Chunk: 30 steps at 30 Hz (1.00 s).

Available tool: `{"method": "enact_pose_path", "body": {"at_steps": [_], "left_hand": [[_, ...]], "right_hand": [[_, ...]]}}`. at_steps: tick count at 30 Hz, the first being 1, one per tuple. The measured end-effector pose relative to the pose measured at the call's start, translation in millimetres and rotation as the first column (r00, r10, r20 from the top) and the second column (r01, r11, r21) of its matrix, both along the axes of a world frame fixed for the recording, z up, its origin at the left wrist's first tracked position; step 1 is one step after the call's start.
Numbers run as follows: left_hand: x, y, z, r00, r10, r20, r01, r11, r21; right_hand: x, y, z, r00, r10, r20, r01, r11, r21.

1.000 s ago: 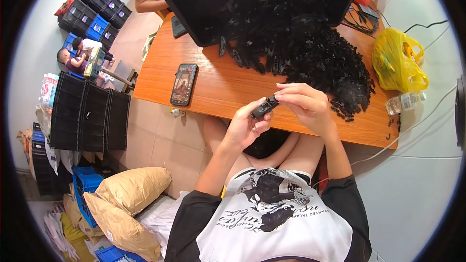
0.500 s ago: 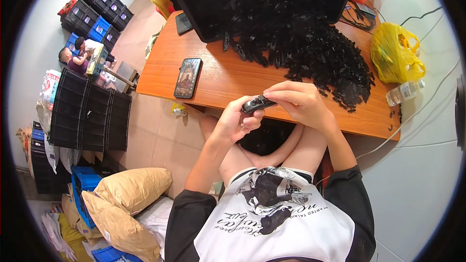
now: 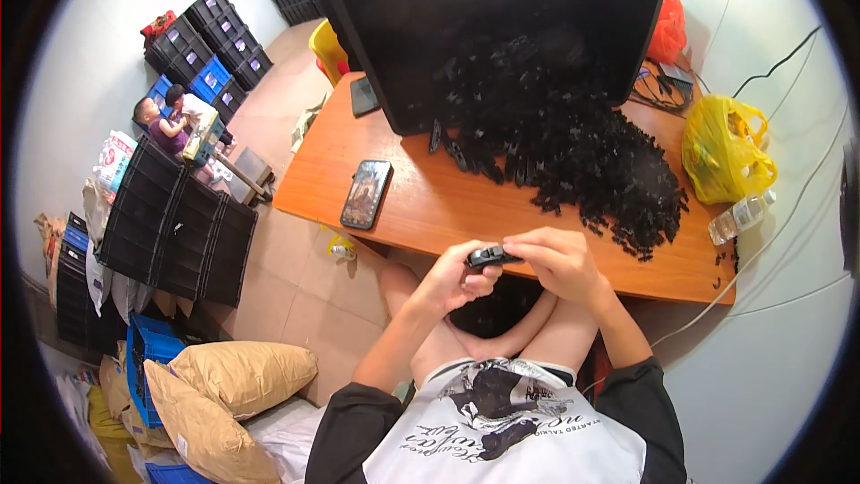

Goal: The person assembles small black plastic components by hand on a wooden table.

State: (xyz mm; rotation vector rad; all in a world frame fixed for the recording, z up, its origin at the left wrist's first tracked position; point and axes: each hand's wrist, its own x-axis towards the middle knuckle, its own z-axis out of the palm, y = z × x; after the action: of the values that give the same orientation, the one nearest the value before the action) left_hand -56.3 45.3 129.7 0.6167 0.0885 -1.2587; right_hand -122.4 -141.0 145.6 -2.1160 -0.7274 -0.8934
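Observation:
My left hand [image 3: 453,281] is closed around a small, elongated black plastic part [image 3: 486,257], held just off the table's front edge above my lap. The fingertips of my right hand [image 3: 564,264] pinch at the part's right end; whether a separate tiny piece sits between them is hidden. Beyond my hands, a heap of loose black plastic parts [image 3: 528,148] spills from a large black bin [image 3: 381,36] onto the wooden table [image 3: 309,161]. Smaller black pieces [image 3: 640,193] pile up to the right, near the table edge.
A phone [image 3: 366,195] with a lit screen lies on the table's left. At the right are a yellow plastic bag [image 3: 726,152], a clear bottle [image 3: 742,218] and a white cable [image 3: 708,306]. Brown sacks [image 3: 242,372] and black crates [image 3: 170,224] stand left; two children [image 3: 166,121] are beyond.
The view has tilted up, so the table and hands appear lower and more of the bin shows. The part has turned slightly in my left hand; my right fingers stay at its end.

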Motion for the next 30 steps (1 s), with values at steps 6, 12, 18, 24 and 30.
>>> {"method": "enact_pose_path", "body": {"at_steps": [6, 12, 18, 24, 30], "left_hand": [[1, -11, -3, 0.997, -0.060, -0.043, 0.057, 0.996, -0.067], [-2, -14, -7, 0.996, -0.065, -0.068, 0.060, 0.996, -0.070], [-8, -17, -5, 0.996, -0.043, -0.081, 0.037, 0.997, -0.074], [-14, -12, -14, 0.997, -0.006, -0.081, 0.006, 1.000, 0.001], [-15, -17, -11, 0.998, -0.036, -0.044, 0.038, 0.998, 0.046]], "right_hand": [[-4, -10, -4, 1.000, -0.005, -0.004, 0.006, 0.998, 0.070], [-4, -17, -7, 0.999, 0.036, -0.005, -0.035, 0.998, 0.055], [-5, -22, -13, 0.997, 0.067, -0.026, -0.065, 0.995, 0.076], [-9, -22, -16, 0.989, 0.105, -0.105, -0.106, 0.994, 0.003], [-9, -24, -25, 0.990, 0.128, -0.061, -0.118, 0.981, 0.152]]}}
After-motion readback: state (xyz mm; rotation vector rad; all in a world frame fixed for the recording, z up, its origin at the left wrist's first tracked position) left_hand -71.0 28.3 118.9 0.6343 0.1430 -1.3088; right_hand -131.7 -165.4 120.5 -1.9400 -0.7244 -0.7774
